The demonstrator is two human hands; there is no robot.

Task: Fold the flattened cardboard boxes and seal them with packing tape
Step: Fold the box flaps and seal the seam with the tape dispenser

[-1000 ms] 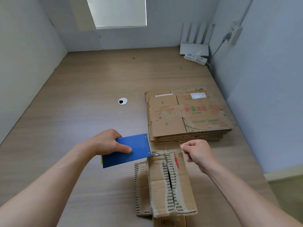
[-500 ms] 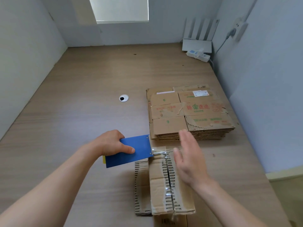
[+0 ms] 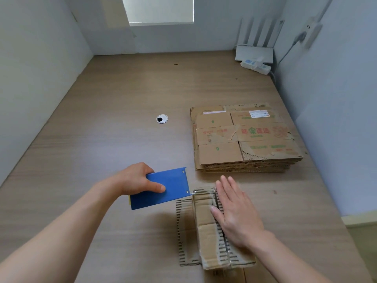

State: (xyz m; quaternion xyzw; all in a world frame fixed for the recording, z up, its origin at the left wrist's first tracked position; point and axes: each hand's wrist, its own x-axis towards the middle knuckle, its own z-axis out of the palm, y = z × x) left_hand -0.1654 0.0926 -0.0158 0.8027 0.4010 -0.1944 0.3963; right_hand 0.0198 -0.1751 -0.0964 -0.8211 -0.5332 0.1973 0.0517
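Now, left grip (image 3: 135, 178) tight around the blue dispenser (image 3: 171, 187), right grip (image 3: 237, 214) flat, straight-fingered, atop the box (image 3: 206, 240).

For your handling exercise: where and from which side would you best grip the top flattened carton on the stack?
Pinch the intact near-left flap of the top carton, coming from the near side: it lies flat, and its near-right flap is torn.

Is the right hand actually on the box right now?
Touching. The head view shows the right hand lying flat, palm down, on top of the box, with no gap visible between them.
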